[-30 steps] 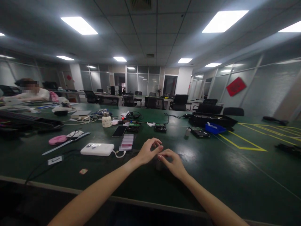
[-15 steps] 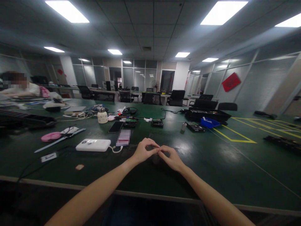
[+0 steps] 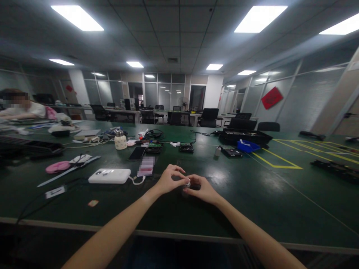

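With twelve o'clock taken as straight away from the person, a small metal cylinder (image 3: 185,192) marks the dial's centre, apparently upright on the green tabletop (image 3: 280,213) and largely covered by fingers. From its nine-o'clock side the left hand (image 3: 171,181) brings thumb and fingertips together at the silvery top; from three o'clock the right hand (image 3: 203,189) curves thumb and finger about the upper body in a pinch. Judged from this posture, the step in hand is two-handed work at the top, though the exact action is concealed; continuing it would call for the right hand to steady the body while the left fingertips act above. Nearest at ten o'clock lies a phone (image 3: 146,166) joined by a white cable (image 3: 137,182) to a white power bank (image 3: 109,176) at nine; this cable is the likeliest snag for the left wrist. Farther out at ten are a dark phone (image 3: 137,153) and a cream bottle (image 3: 120,142); at twelve, a circuit board (image 3: 186,148). Between one and two stands a similar cylinder (image 3: 217,151), just beside a black electronic unit (image 3: 231,151), with a blue bin (image 3: 246,146) beyond at two; these lie clear of both hands.
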The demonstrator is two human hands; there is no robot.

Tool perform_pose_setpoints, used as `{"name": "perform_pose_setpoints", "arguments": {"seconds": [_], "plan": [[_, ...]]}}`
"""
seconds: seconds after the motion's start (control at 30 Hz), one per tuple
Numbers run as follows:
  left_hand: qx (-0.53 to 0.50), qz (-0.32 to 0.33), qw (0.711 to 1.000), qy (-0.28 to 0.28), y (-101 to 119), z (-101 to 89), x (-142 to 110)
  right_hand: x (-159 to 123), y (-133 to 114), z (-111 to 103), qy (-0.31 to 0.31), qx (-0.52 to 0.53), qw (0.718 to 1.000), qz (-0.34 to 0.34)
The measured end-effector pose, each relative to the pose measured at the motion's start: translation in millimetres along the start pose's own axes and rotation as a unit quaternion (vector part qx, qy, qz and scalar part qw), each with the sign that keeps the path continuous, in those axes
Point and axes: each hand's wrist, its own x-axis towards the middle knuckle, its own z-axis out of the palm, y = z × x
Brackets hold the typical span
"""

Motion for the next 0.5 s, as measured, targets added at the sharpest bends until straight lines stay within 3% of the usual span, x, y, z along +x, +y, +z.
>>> {"name": "perform_pose_setpoints", "arguments": {"seconds": [0.3, 0.37, 0.5], "plan": [[-0.010, -0.006, 0.999, -0.033, -3, 0.8, 0, 1, 8, 2, -0.010, -0.011, 1.000, -0.010], [-0.007, 0.000, 1.000, -0.004, -2, 0.2, 2, 1, 8, 2, -0.005, -0.019, 1.000, -0.006], [0.039, -0.039, 0.992, 0.110, -16, -3.6, 11, 0, 5, 1, -0.015, -0.016, 1.000, 0.007]]}}
